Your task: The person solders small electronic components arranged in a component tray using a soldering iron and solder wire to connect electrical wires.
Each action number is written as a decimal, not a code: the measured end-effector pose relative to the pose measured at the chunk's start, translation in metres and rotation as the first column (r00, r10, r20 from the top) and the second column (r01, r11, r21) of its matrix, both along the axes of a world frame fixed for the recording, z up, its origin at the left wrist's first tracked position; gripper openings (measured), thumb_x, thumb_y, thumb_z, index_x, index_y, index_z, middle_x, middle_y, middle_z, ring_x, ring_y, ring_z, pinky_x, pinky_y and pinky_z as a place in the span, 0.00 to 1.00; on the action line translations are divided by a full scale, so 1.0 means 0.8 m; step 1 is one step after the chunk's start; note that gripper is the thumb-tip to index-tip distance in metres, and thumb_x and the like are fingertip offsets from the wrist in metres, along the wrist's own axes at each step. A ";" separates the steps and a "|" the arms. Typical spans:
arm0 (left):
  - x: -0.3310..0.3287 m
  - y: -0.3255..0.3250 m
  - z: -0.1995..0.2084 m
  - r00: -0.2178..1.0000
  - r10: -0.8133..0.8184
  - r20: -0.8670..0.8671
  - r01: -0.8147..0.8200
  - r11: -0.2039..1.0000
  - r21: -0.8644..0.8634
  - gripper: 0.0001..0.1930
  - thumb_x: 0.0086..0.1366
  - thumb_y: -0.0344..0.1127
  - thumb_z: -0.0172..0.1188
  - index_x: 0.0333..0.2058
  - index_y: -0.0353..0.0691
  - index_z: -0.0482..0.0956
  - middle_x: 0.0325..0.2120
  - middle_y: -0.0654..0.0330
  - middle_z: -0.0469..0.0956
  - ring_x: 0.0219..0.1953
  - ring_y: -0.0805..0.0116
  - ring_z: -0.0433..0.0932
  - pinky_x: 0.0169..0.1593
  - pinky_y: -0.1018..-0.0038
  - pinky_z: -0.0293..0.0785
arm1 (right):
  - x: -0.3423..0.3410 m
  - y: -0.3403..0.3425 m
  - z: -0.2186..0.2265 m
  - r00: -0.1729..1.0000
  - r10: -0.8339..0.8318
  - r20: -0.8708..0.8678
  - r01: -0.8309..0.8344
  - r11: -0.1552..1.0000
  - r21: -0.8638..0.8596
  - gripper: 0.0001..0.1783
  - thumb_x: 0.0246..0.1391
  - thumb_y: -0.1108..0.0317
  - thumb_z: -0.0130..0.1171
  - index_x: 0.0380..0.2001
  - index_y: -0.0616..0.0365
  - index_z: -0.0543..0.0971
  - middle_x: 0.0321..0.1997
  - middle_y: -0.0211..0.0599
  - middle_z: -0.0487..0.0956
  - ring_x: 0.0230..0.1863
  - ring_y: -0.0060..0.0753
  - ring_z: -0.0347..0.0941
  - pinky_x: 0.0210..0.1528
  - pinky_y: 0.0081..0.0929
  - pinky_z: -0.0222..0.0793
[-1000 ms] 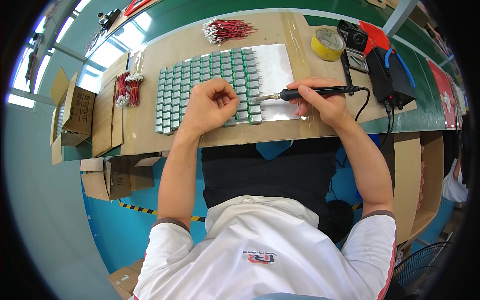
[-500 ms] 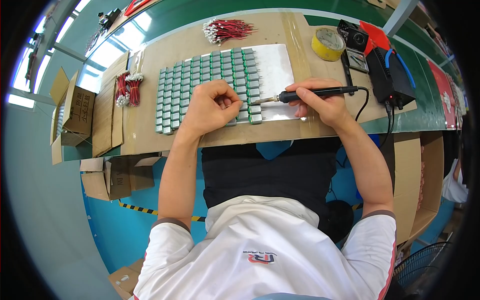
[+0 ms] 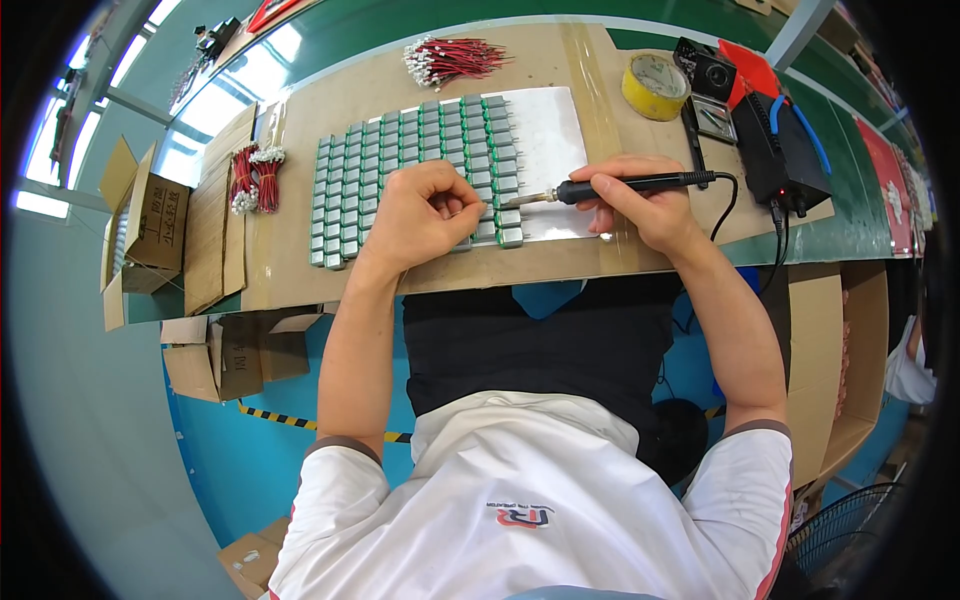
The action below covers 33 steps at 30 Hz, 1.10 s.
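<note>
Rows of small grey block-shaped parts with green edges lie packed together on a white sheet. My left hand is over the near part of these rows, thumb and fingertips pinched together; whatever sits between them is too small to make out. In my right hand is a soldering iron with a black handle, held like a pen and pointing left. Its metal tip meets one of the blocks in the right-hand rows, close beside my left fingertips.
Bundles of red wires with white connectors lie at the back and left. A yellow tape roll and a black soldering station with a cable stand right. An open cardboard box is at the left end.
</note>
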<state>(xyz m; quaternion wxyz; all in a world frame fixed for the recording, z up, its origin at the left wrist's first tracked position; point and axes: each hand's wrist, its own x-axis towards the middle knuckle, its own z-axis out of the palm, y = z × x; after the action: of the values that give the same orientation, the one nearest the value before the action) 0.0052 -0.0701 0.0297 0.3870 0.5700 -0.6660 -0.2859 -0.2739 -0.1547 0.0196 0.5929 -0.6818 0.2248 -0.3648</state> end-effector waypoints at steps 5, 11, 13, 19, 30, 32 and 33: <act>-0.002 -0.001 0.002 1.000 0.021 0.001 -0.021 1.000 -0.007 0.03 0.51 0.24 0.68 0.24 0.32 0.82 0.20 0.66 0.76 0.21 0.83 0.70 0.26 0.82 0.67 | 0.000 -0.001 -0.001 1.000 -0.005 0.011 0.004 1.000 0.016 0.11 0.61 0.73 0.58 0.41 0.70 0.83 0.26 0.39 0.82 0.24 0.24 0.80 0.31 0.20 0.79; -0.001 -0.001 0.000 1.000 0.011 0.019 -0.011 1.000 -0.001 0.03 0.53 0.23 0.69 0.25 0.33 0.82 0.22 0.69 0.74 0.23 0.86 0.67 0.27 0.85 0.63 | 0.001 0.000 0.000 1.000 -0.006 0.015 0.006 1.000 0.020 0.10 0.61 0.73 0.59 0.41 0.69 0.84 0.26 0.39 0.82 0.24 0.24 0.80 0.31 0.20 0.79; -0.002 0.000 0.000 1.000 0.007 0.018 -0.007 1.000 0.005 0.03 0.54 0.23 0.69 0.26 0.33 0.82 0.22 0.69 0.74 0.23 0.86 0.67 0.27 0.85 0.63 | 0.001 0.000 0.000 1.000 -0.003 0.021 0.003 1.000 0.022 0.10 0.61 0.73 0.59 0.41 0.69 0.84 0.26 0.39 0.82 0.24 0.24 0.80 0.31 0.20 0.79; -0.003 0.000 0.001 1.000 0.000 0.019 0.000 1.000 0.006 0.03 0.54 0.23 0.68 0.25 0.32 0.82 0.22 0.70 0.75 0.24 0.86 0.67 0.27 0.84 0.63 | 0.001 0.000 0.000 1.000 -0.005 0.016 0.005 1.000 0.006 0.10 0.61 0.73 0.58 0.41 0.69 0.84 0.25 0.38 0.82 0.24 0.23 0.80 0.32 0.20 0.79; 0.000 -0.005 -0.008 0.955 0.146 -0.258 -0.154 0.988 -0.014 0.06 0.60 0.27 0.68 0.29 0.34 0.79 0.20 0.71 0.74 0.21 0.88 0.64 0.24 0.87 0.61 | -0.002 0.001 0.001 1.000 -0.011 0.022 0.011 1.000 -0.001 0.12 0.63 0.73 0.55 0.42 0.71 0.83 0.28 0.42 0.83 0.23 0.24 0.79 0.31 0.22 0.79; 0.003 -0.005 -0.010 0.958 0.152 -0.245 -0.167 0.985 -0.042 0.06 0.60 0.26 0.68 0.29 0.35 0.79 0.20 0.71 0.74 0.21 0.89 0.64 0.24 0.87 0.61 | -0.002 0.000 0.000 1.000 -0.001 0.015 0.002 1.000 -0.024 0.13 0.63 0.74 0.54 0.43 0.73 0.82 0.30 0.47 0.83 0.23 0.25 0.79 0.29 0.23 0.79; 0.005 -0.005 -0.011 0.970 0.129 -0.206 -0.146 0.987 -0.072 0.05 0.59 0.25 0.67 0.28 0.35 0.78 0.20 0.71 0.74 0.21 0.89 0.65 0.24 0.87 0.60 | -0.002 0.000 0.000 1.000 -0.001 0.014 0.001 1.000 -0.022 0.13 0.63 0.74 0.54 0.43 0.73 0.82 0.30 0.47 0.83 0.23 0.25 0.79 0.29 0.23 0.79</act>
<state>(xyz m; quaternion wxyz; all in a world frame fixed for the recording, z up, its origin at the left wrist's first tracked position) 0.0091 -0.0744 0.0207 0.4954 0.5658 -0.5943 -0.2850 -0.2752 -0.1547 0.0199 0.5867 -0.6856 0.2169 -0.3724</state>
